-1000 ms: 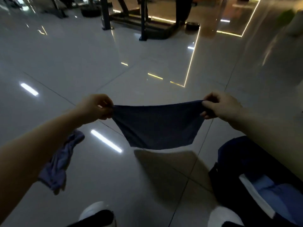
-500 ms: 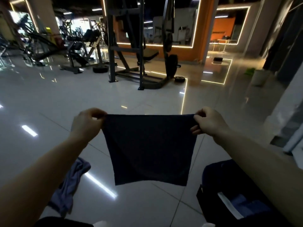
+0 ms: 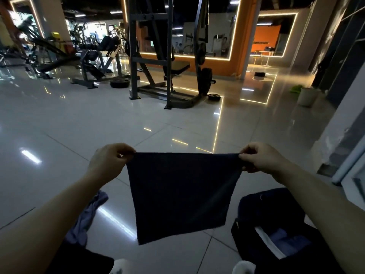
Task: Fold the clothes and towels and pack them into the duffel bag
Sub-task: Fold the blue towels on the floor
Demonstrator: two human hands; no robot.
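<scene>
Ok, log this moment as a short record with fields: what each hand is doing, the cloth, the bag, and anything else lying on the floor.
left hand: pinches the cloth's top left corner
right hand: pinches the top right corner
dark cloth: held up, hanging flat between the hands
duffel bag: on the floor at right, open, blue fabric inside
grey-blue garment: crumpled on the floor at left
floor: glossy tiles

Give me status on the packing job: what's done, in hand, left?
Done: the open duffel bag at lower right already holds blue and white fabric. In hand: the left hand and right hand pinch the top corners of a dark towel, hanging flat and unfolded in the air. Left: fold and pack that towel, then the crumpled lavender garment lying on the floor at lower left.
</scene>
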